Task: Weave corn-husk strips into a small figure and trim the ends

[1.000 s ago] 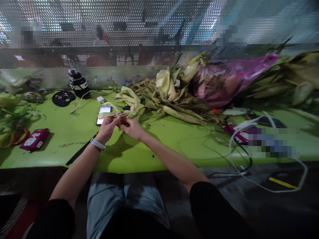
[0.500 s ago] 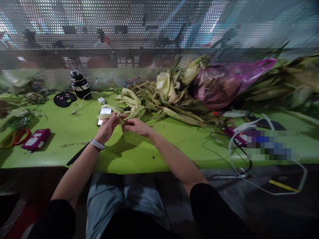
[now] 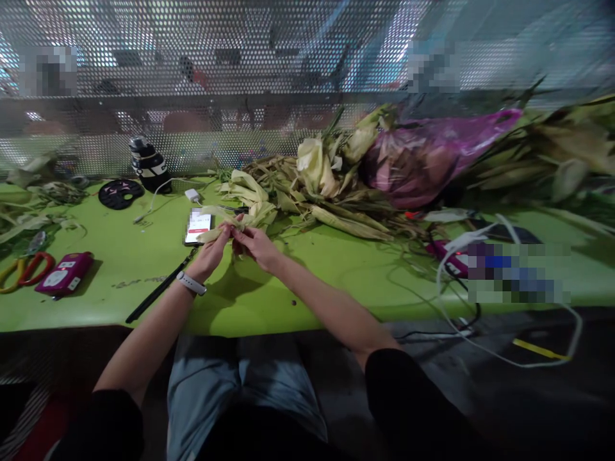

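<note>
Pale green corn husks (image 3: pixel 211 235) are pinched between my two hands, held above the green table (image 3: pixel 269 294). My left hand (image 3: pixel 214 248), with a light watch band at its wrist, is closed on the husks from the left. From the right, my right hand (image 3: pixel 257 244) grips them with its fingertips against those of my left. The fine detail between the fingers is partly hidden. Just behind my left hand lies a lit phone (image 3: pixel 198 225) with a black strap (image 3: pixel 161 291). Beyond my hands is a large pile of husks (image 3: pixel 288 186).
A pink plastic bag (image 3: pixel 418 163) leans on the husk pile. Left are a black bottle (image 3: pixel 150 165), a black disc (image 3: pixel 120 193), scissors (image 3: pixel 36 269) and a magenta power box (image 3: pixel 65 274). White cable (image 3: pixel 439 282) loops over the right front edge. A perforated metal screen (image 3: pixel 269 70) stands behind.
My hands have come closer together, their fingertips now meeting on the husks. The right hand has shifted slightly left, and the whole view has moved a little.
</note>
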The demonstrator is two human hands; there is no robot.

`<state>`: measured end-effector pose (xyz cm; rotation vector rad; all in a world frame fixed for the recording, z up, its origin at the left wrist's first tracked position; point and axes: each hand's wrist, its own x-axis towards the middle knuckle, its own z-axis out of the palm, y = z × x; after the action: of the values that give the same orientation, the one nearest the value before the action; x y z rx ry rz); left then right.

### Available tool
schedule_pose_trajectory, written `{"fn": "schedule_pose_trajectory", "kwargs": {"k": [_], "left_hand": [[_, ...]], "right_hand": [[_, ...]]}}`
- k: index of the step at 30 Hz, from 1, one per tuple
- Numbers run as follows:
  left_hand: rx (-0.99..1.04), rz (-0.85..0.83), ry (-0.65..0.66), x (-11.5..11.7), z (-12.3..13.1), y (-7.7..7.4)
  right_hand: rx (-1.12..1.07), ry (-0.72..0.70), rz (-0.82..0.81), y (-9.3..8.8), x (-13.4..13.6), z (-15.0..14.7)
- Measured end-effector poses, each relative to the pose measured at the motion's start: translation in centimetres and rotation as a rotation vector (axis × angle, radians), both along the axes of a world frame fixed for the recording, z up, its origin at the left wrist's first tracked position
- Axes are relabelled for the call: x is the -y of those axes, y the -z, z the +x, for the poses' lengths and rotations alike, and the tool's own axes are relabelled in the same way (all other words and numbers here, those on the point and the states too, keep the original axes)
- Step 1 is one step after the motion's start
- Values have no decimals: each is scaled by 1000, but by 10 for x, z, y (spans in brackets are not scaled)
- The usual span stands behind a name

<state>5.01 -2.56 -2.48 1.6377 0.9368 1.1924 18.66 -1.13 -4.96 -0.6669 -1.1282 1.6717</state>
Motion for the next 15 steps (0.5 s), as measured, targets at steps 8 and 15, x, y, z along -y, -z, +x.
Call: {"fn": "schedule_pose_trajectory", "kwargs": {"k": [8, 15], "left_hand": [[-156, 138, -98, -4, 6, 13], [-420, 440, -366, -2, 9, 17]], "right_hand": [[-17, 193, 51, 1, 2, -6], [-118, 281, 34, -2, -1, -8]]}}
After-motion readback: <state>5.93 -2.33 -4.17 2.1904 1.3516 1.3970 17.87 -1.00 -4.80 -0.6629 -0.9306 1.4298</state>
